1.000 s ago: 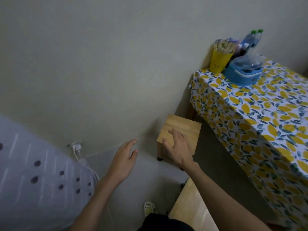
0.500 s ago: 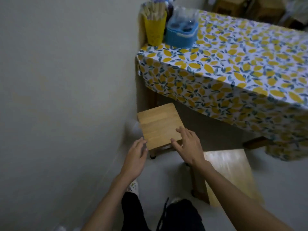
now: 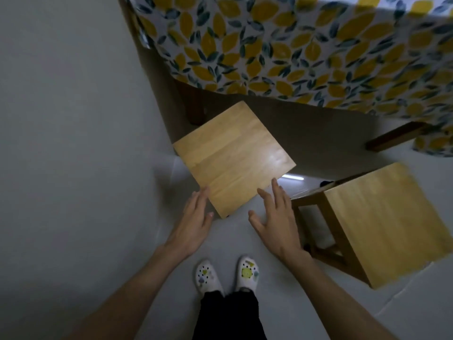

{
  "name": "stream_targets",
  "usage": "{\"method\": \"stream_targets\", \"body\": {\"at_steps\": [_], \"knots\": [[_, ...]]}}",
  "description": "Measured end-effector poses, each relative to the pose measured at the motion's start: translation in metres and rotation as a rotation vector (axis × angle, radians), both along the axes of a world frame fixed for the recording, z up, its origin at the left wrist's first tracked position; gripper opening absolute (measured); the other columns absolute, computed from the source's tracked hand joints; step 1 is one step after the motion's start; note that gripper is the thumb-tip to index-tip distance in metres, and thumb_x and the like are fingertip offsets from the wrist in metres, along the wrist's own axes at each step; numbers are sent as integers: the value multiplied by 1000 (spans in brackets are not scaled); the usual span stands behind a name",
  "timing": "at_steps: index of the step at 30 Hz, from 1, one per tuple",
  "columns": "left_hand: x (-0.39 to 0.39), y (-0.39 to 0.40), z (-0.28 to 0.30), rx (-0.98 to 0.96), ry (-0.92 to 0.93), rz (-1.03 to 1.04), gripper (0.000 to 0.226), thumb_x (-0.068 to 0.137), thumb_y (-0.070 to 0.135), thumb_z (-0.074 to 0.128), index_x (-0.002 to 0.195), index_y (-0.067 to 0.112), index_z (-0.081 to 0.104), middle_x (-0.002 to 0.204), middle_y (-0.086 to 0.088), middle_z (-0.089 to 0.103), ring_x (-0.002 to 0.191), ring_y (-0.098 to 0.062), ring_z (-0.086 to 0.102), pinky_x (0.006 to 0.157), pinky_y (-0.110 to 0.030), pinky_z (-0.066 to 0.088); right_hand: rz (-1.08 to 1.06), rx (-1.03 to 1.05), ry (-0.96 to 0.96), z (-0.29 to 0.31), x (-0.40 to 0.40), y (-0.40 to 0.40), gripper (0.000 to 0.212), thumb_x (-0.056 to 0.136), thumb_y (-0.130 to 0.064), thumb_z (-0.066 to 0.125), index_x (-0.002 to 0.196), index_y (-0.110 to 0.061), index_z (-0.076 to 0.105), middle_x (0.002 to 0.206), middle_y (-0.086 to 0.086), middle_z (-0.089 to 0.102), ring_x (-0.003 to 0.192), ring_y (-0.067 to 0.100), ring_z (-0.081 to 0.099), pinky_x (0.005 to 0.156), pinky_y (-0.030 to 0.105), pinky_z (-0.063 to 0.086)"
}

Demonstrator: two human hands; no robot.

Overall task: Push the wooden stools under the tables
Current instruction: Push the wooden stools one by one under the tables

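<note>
**Nearly there: hands at the stool's near corner**

Both hands sit at the near corner of the wooden stool [image 3: 234,158], one on each side. The left hand [image 3: 196,219] has its fingers spread and loose, fingertips resting against the seat's left near edge; the right hand [image 3: 277,217] is likewise spread, fingertips laid on the right near edge. Neither is closed around anything. Ahead of the fingertips, the stool's far corner already reaches the shadow beneath the table [image 3: 294,50], whose leaf-print cloth hangs above it; a dark table leg [image 3: 193,106] stands just beyond the left fingertips. A second stool [image 3: 382,222] waits just off the right wrist, still fully out on the floor.

The seat looks like stiff, solid wood, smooth and slightly glossy, so flat palms could slip on top. It probably weighs little enough to slide. Pressing on the seat's edges, low and level, should steer it, keeping clear of that leg.
</note>
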State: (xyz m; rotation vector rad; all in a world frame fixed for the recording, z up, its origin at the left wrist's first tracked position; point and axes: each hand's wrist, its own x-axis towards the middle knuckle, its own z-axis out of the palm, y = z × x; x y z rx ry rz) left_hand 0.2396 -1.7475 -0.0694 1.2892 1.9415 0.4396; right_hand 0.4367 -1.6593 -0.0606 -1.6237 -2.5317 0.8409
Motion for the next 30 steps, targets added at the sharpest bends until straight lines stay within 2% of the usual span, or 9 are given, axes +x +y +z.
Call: {"method": "stream_targets", "body": {"at_steps": [3, 5, 8, 11, 16, 20, 25, 30], "knots": [[-8, 23, -69, 9, 87, -43, 59, 99, 25, 35, 151, 14, 8, 160, -7, 7, 148, -25, -1, 121, -38, 5, -25, -1, 11, -69, -18, 11, 66, 92, -41, 55, 149, -19, 29, 163, 9, -4, 149, 28, -2, 119, 42, 12], [-9, 36, -107, 29, 222, -52, 61, 95, 32, 29, 150, 13, 11, 160, -11, 8, 147, -29, -6, 120, -47, 0, -41, 30, 2, -107, -30, 17, 69, 93, -43, 51, 151, -18, 23, 163, 10, -6, 149, 29, -4, 120, 44, 9], [-10, 50, -147, 82, 425, -70, 60, 95, 36, 26, 151, 14, 17, 160, -14, 5, 145, -27, -13, 118, -48, -4, -65, 77, -57, -147, -44, 25, 70, 96, -49, 36, 154, -18, 13, 162, 13, -8, 149, 29, -8, 119, 44, -4], [-10, 59, -172, 80, 496, -90, 60, 97, 38, 21, 152, 17, 7, 160, -13, -3, 146, -30, -13, 118, -48, -5, -89, 95, -80, -170, -53, 32, 69, 98, -50, 27, 155, -18, 3, 161, 12, -14, 148, 28, -17, 119, 45, -12], [-10, 69, -178, 151, 457, -92, 59, 97, 33, 23, 151, 13, 10, 160, -15, -2, 146, -35, -9, 118, -53, 0, -116, 135, -83, -183, -58, 43, 67, 98, -52, 24, 155, -20, 7, 162, 12, -11, 147, 31, -17, 118, 49, -12], [-14, 92, -177, 163, 416, -68, 59, 97, 34, 20, 151, 14, 10, 160, -12, -5, 146, -32, -14, 117, -48, -9, -98, 163, -83, -185, -60, 67, 67, 99, -53, 22, 155, -20, 7, 162, 12, -11, 148, 31, -17, 118, 46, -15], [-25, 150, -176, 154, 484, -68, 61, 96, 38, 14, 152, 14, 5, 160, -14, -8, 146, -33, -15, 115, -49, -10, -83, 174, -97, -187, -72, 128, 68, 98, -54, 23, 155, -22, 2, 162, 11, -13, 147, 30, -19, 117, 46, -17], [-39, 222, -180, 119, 552, -46, 61, 96, 40, 11, 152, 17, -1, 160, -14, -11, 145, -34, -16, 115, -54, -4, -27, 154, -144, -185, -88, 208, 70, 95, -58, 11, 154, -24, -5, 161, 11, -18, 145, 29, -24, 111, 41, -25]]}}
